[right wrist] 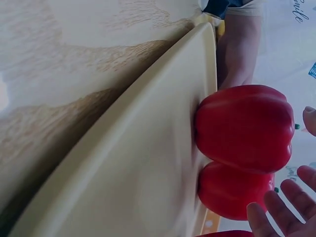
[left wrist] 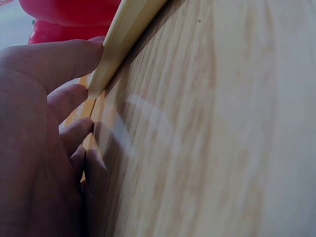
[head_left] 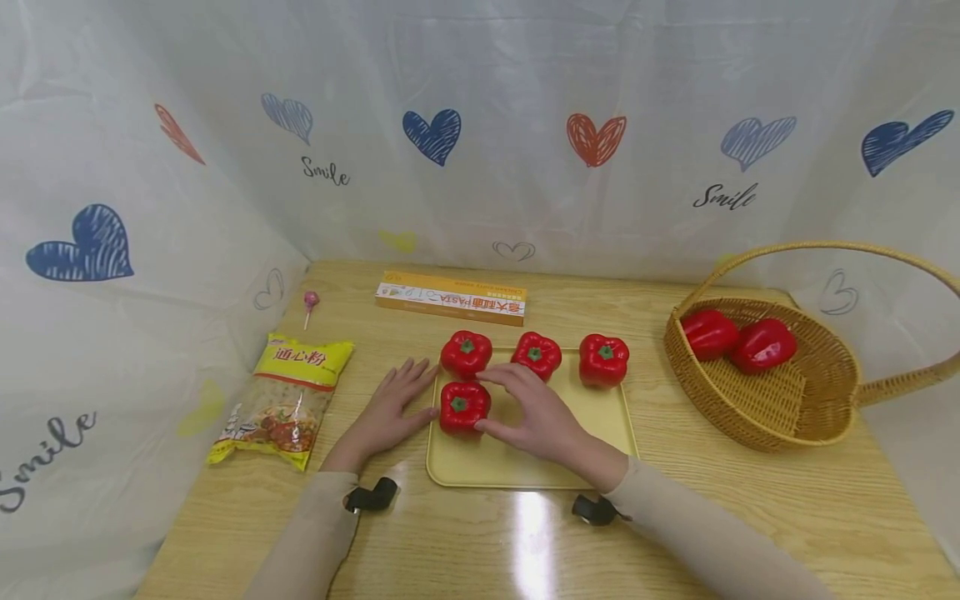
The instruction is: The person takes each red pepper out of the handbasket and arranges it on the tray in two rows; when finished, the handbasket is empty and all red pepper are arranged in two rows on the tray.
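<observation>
A pale yellow tray (head_left: 517,471) lies on the wooden table with several red bell peppers on it. Three stand along its far side: a left one (head_left: 467,354), a middle one (head_left: 536,354) and a right one (head_left: 603,361). Another bell pepper (right wrist: 244,129) stands nearer, at the tray's left. Beside that near pepper is my right hand (head_left: 536,412), thumb and fingers spread; the right wrist view shows a gap between them and the pepper. My left hand (head_left: 390,408) lies at the tray's left edge, its extended fingers touching the rim in the left wrist view.
A wicker basket (head_left: 705,408) with a tall handle stands at the right, holding two red peppers (head_left: 763,345). A pasta box (head_left: 450,298) lies behind the tray. At the left are a yellow macaroni bag (head_left: 281,400) and a lollipop (head_left: 311,300). White patterned curtains surround the table.
</observation>
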The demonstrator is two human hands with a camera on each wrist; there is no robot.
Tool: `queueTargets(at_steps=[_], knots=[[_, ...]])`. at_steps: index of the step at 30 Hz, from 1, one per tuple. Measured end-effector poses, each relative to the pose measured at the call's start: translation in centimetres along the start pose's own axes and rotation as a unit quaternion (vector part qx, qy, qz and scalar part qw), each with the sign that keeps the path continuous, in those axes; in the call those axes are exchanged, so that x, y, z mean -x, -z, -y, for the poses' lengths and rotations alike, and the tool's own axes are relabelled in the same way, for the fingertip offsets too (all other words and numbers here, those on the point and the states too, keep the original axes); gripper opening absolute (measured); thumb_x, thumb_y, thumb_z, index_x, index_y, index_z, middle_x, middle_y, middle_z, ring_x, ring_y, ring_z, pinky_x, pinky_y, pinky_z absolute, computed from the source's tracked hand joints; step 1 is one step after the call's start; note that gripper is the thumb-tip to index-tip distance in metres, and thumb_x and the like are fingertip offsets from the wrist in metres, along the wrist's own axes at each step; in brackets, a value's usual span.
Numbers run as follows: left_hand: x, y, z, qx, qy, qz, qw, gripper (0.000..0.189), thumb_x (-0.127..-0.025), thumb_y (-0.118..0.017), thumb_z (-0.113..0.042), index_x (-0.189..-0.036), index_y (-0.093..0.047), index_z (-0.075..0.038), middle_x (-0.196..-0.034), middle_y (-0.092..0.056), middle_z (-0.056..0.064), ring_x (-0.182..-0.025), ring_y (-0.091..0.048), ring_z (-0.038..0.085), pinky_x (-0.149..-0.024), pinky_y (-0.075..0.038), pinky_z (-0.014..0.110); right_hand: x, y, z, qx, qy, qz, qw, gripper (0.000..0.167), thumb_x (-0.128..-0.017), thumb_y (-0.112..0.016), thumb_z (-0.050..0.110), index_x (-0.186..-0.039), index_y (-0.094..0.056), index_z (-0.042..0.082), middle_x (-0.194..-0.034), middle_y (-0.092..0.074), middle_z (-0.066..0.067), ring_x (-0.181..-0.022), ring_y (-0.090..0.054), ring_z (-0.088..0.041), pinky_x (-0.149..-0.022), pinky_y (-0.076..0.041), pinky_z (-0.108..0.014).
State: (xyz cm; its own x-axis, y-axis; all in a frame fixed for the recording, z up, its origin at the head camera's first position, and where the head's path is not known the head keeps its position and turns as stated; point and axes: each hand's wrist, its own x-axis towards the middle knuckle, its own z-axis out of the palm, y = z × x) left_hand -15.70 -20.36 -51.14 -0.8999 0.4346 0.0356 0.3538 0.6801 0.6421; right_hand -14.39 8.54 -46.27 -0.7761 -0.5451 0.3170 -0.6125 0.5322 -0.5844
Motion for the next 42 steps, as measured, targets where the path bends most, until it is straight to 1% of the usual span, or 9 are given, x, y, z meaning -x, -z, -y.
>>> queueTargets(at_steps=[6,12,19,25,28,34,38,42], knots=[[0.0,0.0,-0.1,0.005,0.001,0.000,1.0000,0.069,-0.097,-0.065,-0.039,-0.158,-0.040,-0.014,-0.165,-0.030,0.013,-0.156,-0.012,0.035,-0.126,-0.002,0.052,0.6,0.4,-0.3,-0.009,0.001,-0.007,0.9999,0.059,-0.086,-0.082,0.037,-0.137,-0.060,0.015,-0.135,-0.061,-0.001,-0.124,-0.057,-0.018,-0.097,-0.056,-0.038],[0.0,0.0,-0.1,0.005,0.001,0.001,1.0000,0.069,-0.098,-0.065,-0.039,-0.158,-0.040,-0.015,-0.165,-0.030,0.013,-0.156,-0.012,0.036,-0.126,-0.002,0.052,1.4,1.0,-0.7,-0.015,-0.009,-0.015,0.9997,0.059,-0.086,-0.083,0.035,-0.137,-0.061,0.015,-0.137,-0.060,0.000,-0.123,-0.058,-0.018,-0.094,-0.057,-0.034],[0.0,0.0,0.0,0.001,-0.001,0.001,1.0000,0.069,-0.097,-0.065,-0.039,-0.157,-0.040,-0.014,-0.165,-0.030,0.013,-0.155,-0.013,0.036,-0.126,-0.002,0.052,2.3,1.8,-1.3,-0.027,-0.004,-0.029,0.9992,0.057,-0.087,-0.083,0.031,-0.137,-0.061,0.013,-0.133,-0.061,0.001,-0.116,-0.061,-0.019,-0.089,-0.059,-0.037],[0.0,-0.1,0.2,0.001,-0.001,-0.001,1.0000,0.070,-0.097,-0.065,-0.039,-0.158,-0.040,-0.015,-0.165,-0.030,0.012,-0.156,-0.013,0.035,-0.126,-0.002,0.052,2.9,2.8,-1.4,-0.041,-0.010,-0.034,0.9985,0.057,-0.087,-0.083,0.026,-0.137,-0.061,0.013,-0.134,-0.060,0.000,-0.116,-0.062,-0.026,-0.086,-0.060,-0.038],[-0.1,-0.2,0.3,-0.001,-0.003,0.000,1.0000,0.070,-0.097,-0.065,-0.040,-0.158,-0.040,-0.015,-0.165,-0.030,0.012,-0.156,-0.013,0.035,-0.126,-0.002,0.052,3.3,3.2,-1.6,-0.035,-0.016,-0.037,0.9986,0.056,-0.087,-0.083,0.025,-0.136,-0.062,0.011,-0.134,-0.060,0.000,-0.115,-0.062,-0.026,-0.085,-0.060,-0.037],[-0.1,-0.2,0.3,-0.006,-0.002,0.000,1.0000,0.070,-0.097,-0.065,-0.040,-0.158,-0.040,-0.015,-0.165,-0.031,0.012,-0.155,-0.013,0.035,-0.126,-0.003,0.052,4.2,4.0,-2.3,-0.015,-0.014,-0.053,0.9984,0.055,-0.085,-0.084,0.021,-0.135,-0.062,0.011,-0.131,-0.063,-0.002,-0.116,-0.061,-0.020,-0.083,-0.060,-0.034],[-0.1,-0.1,0.1,-0.008,0.000,-0.001,1.0000,0.070,-0.097,-0.065,-0.039,-0.158,-0.040,-0.014,-0.165,-0.031,0.012,-0.155,-0.014,0.035,-0.126,-0.003,0.051,4.6,4.4,-2.8,-0.011,-0.007,-0.064,0.9979,0.054,-0.084,-0.084,0.017,-0.133,-0.062,0.008,-0.127,-0.065,-0.005,-0.112,-0.063,-0.022,-0.082,-0.061,-0.034],[-0.1,0.0,0.0,-0.010,0.003,0.001,0.9999,0.070,-0.097,-0.066,-0.039,-0.158,-0.040,-0.014,-0.165,-0.031,0.012,-0.155,-0.013,0.035,-0.127,-0.003,0.051,4.9,5.0,-3.0,-0.009,-0.009,-0.068,0.9976,0.055,-0.085,-0.084,0.017,-0.134,-0.062,0.007,-0.127,-0.065,-0.005,-0.111,-0.064,-0.022,-0.081,-0.061,-0.034]])
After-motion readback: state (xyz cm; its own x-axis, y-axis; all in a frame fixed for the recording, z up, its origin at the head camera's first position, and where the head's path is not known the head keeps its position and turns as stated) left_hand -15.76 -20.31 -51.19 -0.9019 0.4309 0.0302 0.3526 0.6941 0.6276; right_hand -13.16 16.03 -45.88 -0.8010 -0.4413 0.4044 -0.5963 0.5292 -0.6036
